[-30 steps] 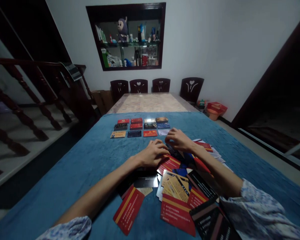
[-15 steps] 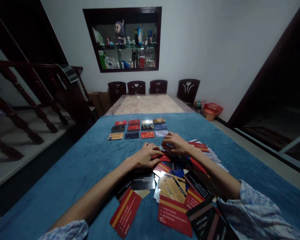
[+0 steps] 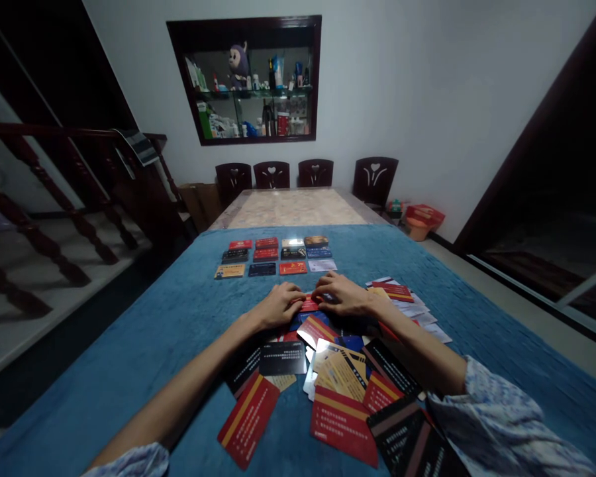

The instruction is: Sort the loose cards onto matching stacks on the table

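A small red card (image 3: 308,303) lies between my hands at the far end of a loose heap of cards. My left hand (image 3: 281,305) has its fingers curled on the card's left edge, and my right hand (image 3: 342,294) grips its right side. Just below them are a blue card (image 3: 312,322) and a red-and-gold card (image 3: 318,330). Nearer me the heap spreads out with a dark card (image 3: 283,358), gold cards (image 3: 345,377), red cards (image 3: 345,424) and black cards (image 3: 402,434). My forearms hide parts of the heap.
Beyond my hands, several small card stacks stand in rows, among them a yellow one (image 3: 230,271) and a white one (image 3: 322,265). A pile of white cards (image 3: 417,310) lies on the right. The blue cloth (image 3: 144,344) covers the table's near part; chairs (image 3: 376,177) stand behind.
My right hand has moved slightly down and left, closer to my left hand. The red card now shows between both hands. A yellowish card now shows on the right-hand pile.
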Tool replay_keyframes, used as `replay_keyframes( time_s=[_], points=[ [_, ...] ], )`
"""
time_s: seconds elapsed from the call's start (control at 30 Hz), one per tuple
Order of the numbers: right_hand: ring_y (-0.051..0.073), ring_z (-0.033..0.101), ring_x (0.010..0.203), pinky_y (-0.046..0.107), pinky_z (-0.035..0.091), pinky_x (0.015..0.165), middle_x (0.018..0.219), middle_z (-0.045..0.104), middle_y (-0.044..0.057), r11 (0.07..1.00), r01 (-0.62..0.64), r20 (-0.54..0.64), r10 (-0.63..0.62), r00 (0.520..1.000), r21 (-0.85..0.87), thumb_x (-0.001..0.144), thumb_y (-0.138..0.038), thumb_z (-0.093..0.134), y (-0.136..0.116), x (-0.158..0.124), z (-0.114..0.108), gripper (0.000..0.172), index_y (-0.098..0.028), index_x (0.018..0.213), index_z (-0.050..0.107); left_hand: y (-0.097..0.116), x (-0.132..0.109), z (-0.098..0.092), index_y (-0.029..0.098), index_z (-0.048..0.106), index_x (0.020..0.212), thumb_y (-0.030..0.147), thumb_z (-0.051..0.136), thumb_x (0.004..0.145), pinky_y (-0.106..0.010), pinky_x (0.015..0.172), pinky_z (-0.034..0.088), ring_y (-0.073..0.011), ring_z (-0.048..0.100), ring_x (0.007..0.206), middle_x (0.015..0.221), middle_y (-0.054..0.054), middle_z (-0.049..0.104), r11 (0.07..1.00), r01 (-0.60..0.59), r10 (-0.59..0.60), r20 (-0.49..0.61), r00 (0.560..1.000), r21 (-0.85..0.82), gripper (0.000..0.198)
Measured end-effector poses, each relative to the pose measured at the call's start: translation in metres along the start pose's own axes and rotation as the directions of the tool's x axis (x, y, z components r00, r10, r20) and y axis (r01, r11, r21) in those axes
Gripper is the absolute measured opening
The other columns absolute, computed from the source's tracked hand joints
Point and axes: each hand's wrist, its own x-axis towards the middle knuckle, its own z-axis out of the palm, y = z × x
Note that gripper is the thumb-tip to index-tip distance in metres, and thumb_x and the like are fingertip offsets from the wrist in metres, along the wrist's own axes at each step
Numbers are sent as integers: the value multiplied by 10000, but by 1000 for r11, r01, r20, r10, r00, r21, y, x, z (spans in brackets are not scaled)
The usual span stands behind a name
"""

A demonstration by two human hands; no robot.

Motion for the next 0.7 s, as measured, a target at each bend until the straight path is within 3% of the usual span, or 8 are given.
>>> replay_keyframes(
  time_s=[0.17, 0.47, 0.7],
  points=[
    [260, 502, 1010, 435, 417, 906, 1094, 659, 102, 1000, -9, 2, 9, 1000, -7, 889, -363, 614, -1, -1, 0, 263, -224, 1076, 736, 0, -12, -2, 213, 686, 1168, 266, 595, 913, -438, 1029, 442, -234, 575, 1149, 1214, -101, 647, 998, 23, -25, -29, 999, -52, 276],
    [268, 516, 1023, 446, 418, 906, 1117, 660, 119, 1000, -21, -11, 21, 1000, -6, 870, -375, 644, 2, 0, 2, 335, -201, 1149, 711, -8, -14, 5, 175, 725, 1073, 270, 552, 937, -373, 948, 510, -206, 642, 1031, 1085, -103, 722, 991, -54, 30, -188, 982, -121, 240],
    [243, 558, 979, 360, 431, 869, 1009, 699, 93, 994, -108, -82, 106, 991, -17, 845, -211, 605, 5, 9, 9, 273, -191, 1087, 730, -15, -13, 6, 174, 732, 947, 239, 482, 965, -300, 819, 524, -165, 660, 843, 920, -60, 750, 984, 77, -120, -274, 954, -163, 258]
  ],
)
